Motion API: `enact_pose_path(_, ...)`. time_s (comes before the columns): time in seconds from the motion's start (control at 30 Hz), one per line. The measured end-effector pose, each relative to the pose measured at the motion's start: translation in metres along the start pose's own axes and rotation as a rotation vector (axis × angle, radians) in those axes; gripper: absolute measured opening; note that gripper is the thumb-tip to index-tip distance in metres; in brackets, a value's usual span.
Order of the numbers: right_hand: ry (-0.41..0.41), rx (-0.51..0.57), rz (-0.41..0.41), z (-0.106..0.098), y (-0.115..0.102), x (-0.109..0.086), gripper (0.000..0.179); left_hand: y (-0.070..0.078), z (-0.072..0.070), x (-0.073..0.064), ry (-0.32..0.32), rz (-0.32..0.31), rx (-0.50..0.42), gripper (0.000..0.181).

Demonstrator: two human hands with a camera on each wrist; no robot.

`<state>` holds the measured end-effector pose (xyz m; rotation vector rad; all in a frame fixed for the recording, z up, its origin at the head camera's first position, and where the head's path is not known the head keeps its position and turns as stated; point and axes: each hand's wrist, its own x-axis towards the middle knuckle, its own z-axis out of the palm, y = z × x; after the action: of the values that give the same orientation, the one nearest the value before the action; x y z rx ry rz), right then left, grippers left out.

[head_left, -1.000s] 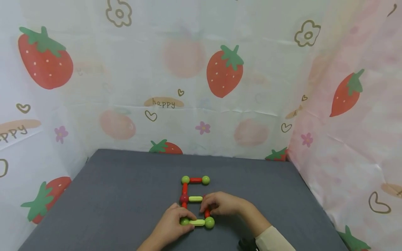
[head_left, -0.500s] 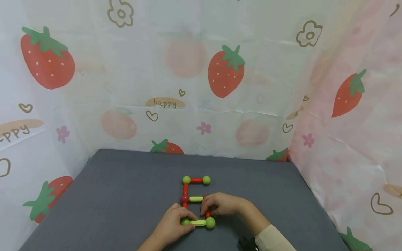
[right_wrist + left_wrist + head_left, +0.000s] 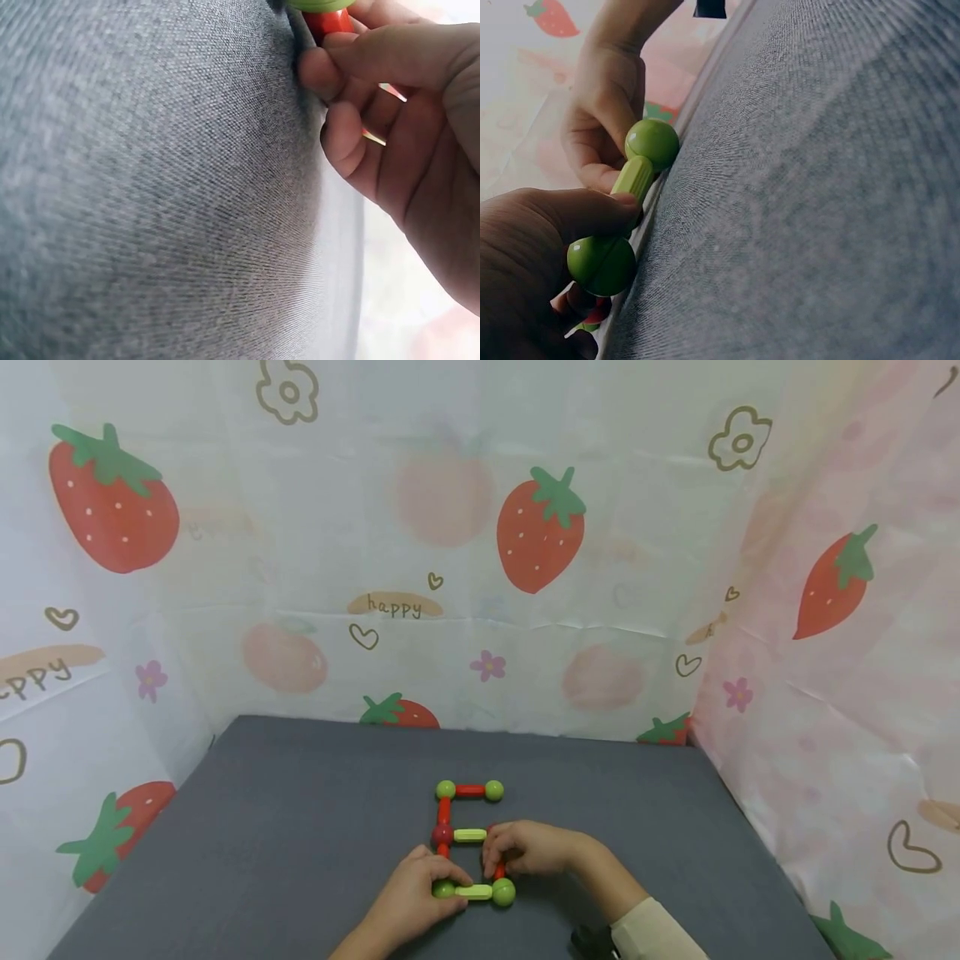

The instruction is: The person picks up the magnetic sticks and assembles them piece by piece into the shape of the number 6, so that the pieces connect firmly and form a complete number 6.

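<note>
On the grey table lies a figure of toy rods and balls, with red rods, yellow-green rods and green and dark red balls. My left hand [image 3: 412, 893] pinches the near yellow-green rod [image 3: 477, 892] between thumb and fingers, beside the near left green ball [image 3: 601, 265]. At that rod's other end sits the near right green ball [image 3: 503, 892]. My right hand [image 3: 536, 847] pinches the red rod [image 3: 324, 24] on the right side, just behind that ball. The middle yellow-green rod [image 3: 470, 835] runs from a dark red ball [image 3: 442, 834] toward my right fingers, which partly hide its far end.
At the figure's far end, a red rod [image 3: 470, 791] links two green balls, the right one [image 3: 493, 791] free on its outer side. The grey table [image 3: 315, 802] is bordered by a strawberry-print curtain [image 3: 450, 652]. A black object [image 3: 592, 942] shows near the right sleeve [image 3: 656, 933].
Both hands keep their grip in nearly the same place. The whole view shifts slightly, and the right hand and its red rod move very slightly right.
</note>
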<state>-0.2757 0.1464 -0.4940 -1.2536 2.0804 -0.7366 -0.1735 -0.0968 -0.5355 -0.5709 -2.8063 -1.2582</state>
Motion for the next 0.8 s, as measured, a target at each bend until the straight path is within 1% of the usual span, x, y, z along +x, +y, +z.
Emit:
enact_pose_path(0.13,0.002,0.008,0.000,0.0006,0.0006,-0.0015,0.035,-0.0003,0.0004,-0.0005,-0.004,-0.010,-0.005,0.019)
enact_pose_path(0.37,0.011,0.025,0.029,-0.0008,0.0003,-0.0039,0.033,-0.0002,-0.0004,0.0005,-0.001,-0.009,-0.001,0.019)
enact_pose_path(0.53,0.012,0.034,0.039,-0.0007,-0.0002,-0.0051,0.033,0.0006,-0.0010,0.0004,-0.011,-0.020,-0.008,0.019)
enact_pose_path(0.63,0.023,0.041,0.031,-0.0001,-0.0006,-0.0063,0.031,0.0011,-0.0014,-0.0003,-0.015,-0.025,-0.011,0.018)
enact_pose_path(0.8,0.073,0.036,0.020,0.0004,-0.0008,-0.0091,0.027,0.0009,-0.0016,0.0002,-0.011,-0.012,-0.005,0.018)
